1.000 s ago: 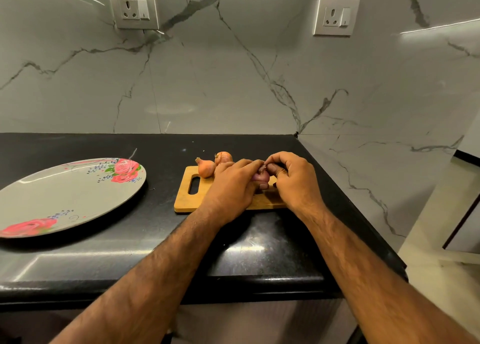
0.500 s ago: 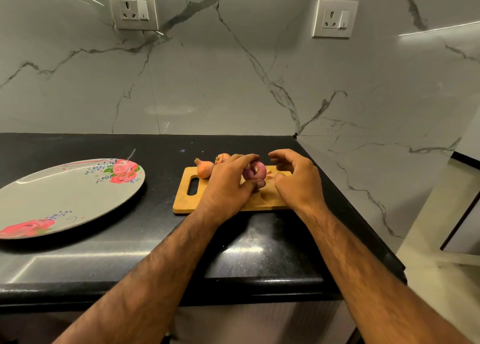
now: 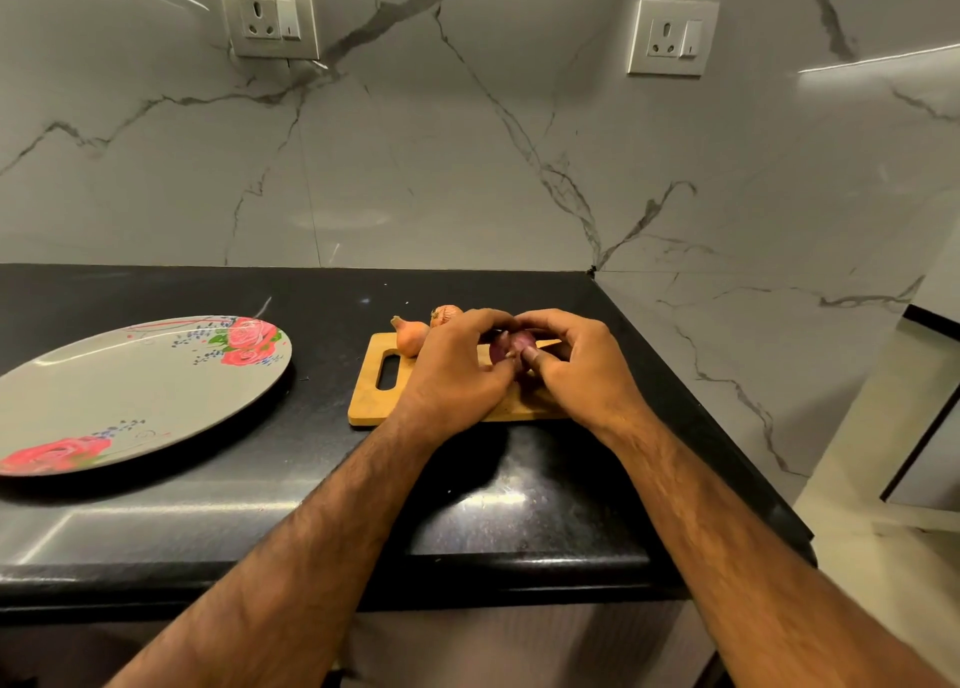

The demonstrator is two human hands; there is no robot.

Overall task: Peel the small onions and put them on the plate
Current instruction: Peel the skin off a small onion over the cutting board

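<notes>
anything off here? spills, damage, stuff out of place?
Nothing serious. The left hand and right hand grip the purple onion over the cutting board. One unpeeled onion seems to sit past the board's far edge, on the counter. The plate looks intact.

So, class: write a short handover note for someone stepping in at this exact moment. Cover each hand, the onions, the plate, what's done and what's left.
Hands: left hand grips the purple onion above the cutting board; right hand pinches at it.
Things: near unpeeled onion and far unpeeled onion lie at the board's far edge. The plate sits to the left, no onions on it.
Done: the held onion shows purple flesh, so it looks nearly peeled.
Left: finish it, plate it, then peel and plate the other two.
</notes>
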